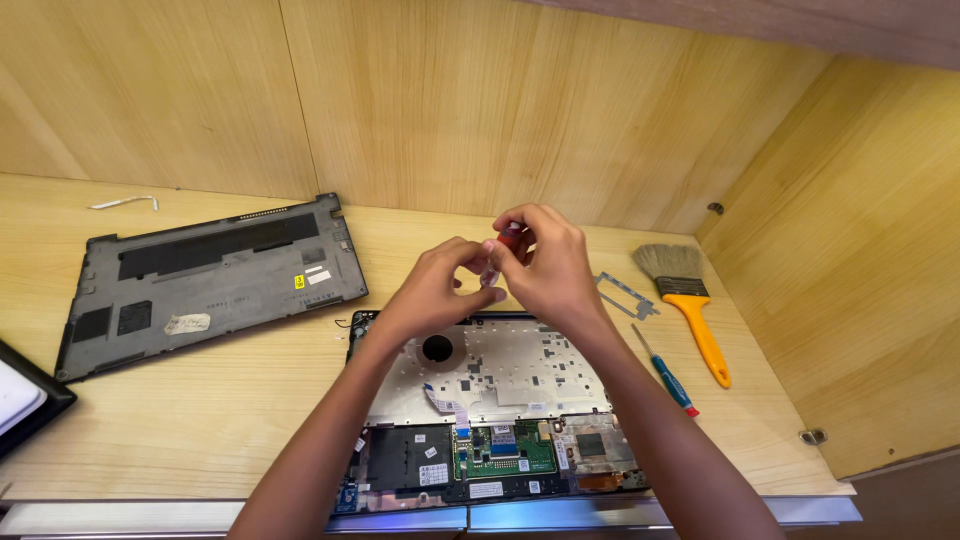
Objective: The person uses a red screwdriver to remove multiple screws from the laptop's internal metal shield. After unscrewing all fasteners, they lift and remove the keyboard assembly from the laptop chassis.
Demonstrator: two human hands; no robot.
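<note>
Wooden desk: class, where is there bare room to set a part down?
Bare wood lies between the grey bottom cover and the opened laptop, and behind the cover by the back wall. It is crowded right of the laptop: bracket, screwdriver, brush.

Both bare forearms rise from the near edge of the worktop and converge toward its middle, where the two hands meet, raised above the surface. The left hand [432, 288] is curled, its fingers bent inward and its thumb reaching toward the right. The right hand [545, 265] arches over from the other side, knuckles up, fingertips pinched together against those of the left hand.
</note>
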